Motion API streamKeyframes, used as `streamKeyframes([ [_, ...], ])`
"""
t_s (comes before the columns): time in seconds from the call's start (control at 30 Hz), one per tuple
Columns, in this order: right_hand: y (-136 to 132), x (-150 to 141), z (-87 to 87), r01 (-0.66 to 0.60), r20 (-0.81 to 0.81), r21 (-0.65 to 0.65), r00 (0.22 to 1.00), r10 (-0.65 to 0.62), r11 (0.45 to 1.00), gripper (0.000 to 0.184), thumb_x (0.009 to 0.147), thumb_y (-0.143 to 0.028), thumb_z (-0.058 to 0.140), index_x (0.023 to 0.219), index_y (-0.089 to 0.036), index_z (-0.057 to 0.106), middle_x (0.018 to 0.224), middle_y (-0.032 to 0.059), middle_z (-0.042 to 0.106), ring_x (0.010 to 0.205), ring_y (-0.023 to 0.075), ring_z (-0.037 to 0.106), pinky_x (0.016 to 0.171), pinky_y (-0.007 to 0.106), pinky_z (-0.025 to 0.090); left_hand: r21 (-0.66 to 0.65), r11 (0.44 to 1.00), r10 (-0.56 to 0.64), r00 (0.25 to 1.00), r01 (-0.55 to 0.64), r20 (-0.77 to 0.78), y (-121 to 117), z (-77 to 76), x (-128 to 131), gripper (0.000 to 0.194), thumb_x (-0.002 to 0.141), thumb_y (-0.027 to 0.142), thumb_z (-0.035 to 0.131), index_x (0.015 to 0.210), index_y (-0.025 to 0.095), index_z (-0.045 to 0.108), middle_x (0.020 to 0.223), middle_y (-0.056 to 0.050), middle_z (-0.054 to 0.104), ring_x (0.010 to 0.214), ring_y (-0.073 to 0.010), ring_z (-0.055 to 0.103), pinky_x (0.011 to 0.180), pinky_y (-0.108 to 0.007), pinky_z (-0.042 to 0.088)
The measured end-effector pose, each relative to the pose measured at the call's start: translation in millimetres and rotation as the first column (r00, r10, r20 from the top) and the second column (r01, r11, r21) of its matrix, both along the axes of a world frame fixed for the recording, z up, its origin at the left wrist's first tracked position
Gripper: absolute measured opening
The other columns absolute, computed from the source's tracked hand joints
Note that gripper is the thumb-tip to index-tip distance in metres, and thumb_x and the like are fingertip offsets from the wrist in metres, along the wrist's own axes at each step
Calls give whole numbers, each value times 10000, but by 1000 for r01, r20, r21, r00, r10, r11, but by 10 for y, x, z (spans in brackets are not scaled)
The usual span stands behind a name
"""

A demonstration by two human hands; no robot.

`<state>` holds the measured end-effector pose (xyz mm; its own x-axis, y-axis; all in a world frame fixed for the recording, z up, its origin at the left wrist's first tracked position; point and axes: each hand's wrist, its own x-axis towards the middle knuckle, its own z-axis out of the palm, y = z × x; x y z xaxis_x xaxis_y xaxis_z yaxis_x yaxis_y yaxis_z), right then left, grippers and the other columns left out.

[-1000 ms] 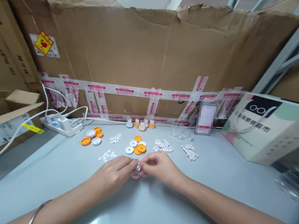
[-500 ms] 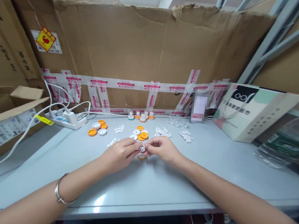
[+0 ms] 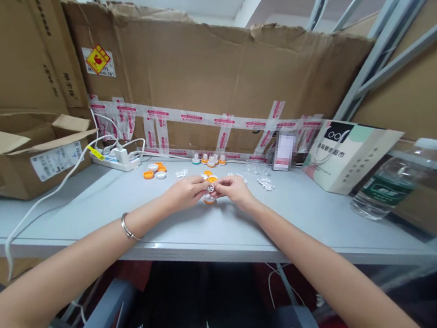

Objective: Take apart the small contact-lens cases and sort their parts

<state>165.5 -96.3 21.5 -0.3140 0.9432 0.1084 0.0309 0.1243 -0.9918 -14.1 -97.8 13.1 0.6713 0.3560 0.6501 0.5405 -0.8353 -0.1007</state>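
Observation:
Fingertips of my left hand and my right hand meet over the table, both closed in a pinch. Between them is a small white openwork plastic piece, wheel-like in shape. Just below the fingers, an orange-and-white round cap sits on the table. Behind my hands lie orange and white plastic rings, partly hidden by the fingers. More orange and white rings are grouped to the left, beside a little heap of small white parts.
Capped clear-topped pieces stand at the back, with clear plastic cups to their right. White parts lie at right. A power strip and open carton are left; a paper bag and water bottle are right.
The camera view has shifted back and upward, so the table edge and chair arms now show. My hands keep pinching the small white piece, its angle slightly turned.

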Motion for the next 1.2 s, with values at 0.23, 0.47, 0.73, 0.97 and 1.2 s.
streamKeyframes([
  [0.23,-20,38,34,-8,-10,19,1000,8,1000,203,584,-283,672,683,-107,657,572,27,651,576,126,615,644,278,512,45,998,-40,998,38,45,31,-2,16,228,860,188,391,1006,137,559,794,-66,574,711,-124,544,640,-238,453],
  [0.47,26,31,-72,-21,75,123,997,12,992,281,606,-366,655,703,-103,664,601,39,656,600,144,617,649,287,497,17,995,95,995,-94,-43,-22,4,59,183,853,242,440,949,160,573,787,-50,575,742,-146,539,671,-270,455],
  [0.73,68,46,-123,-21,84,188,996,5,982,302,627,-380,642,740,-101,668,646,44,658,627,141,609,673,294,488,236,956,213,964,-173,-158,-85,-41,125,159,858,173,400,833,116,546,725,-60,560,687,-173,536,609,-298,461],
  [0.97,35,69,-65,-138,-55,64,988,141,988,343,628,-401,661,817,-115,674,729,51,672,681,126,616,732,286,480,232,966,121,992,-113,-22,-81,0,105,183,879,205,363,879,130,530,718,-44,576,693,-148,562,622,-273,466],
  [1.2,17,30,-58,-82,-131,-13,988,80,997,351,583,-415,690,754,-109,692,695,58,676,661,135,620,745,311,484,304,948,106,994,-95,-20,-59,-15,118,179,877,182,350,896,123,517,707,-43,566,676,-145,556,617,-268,461],
])
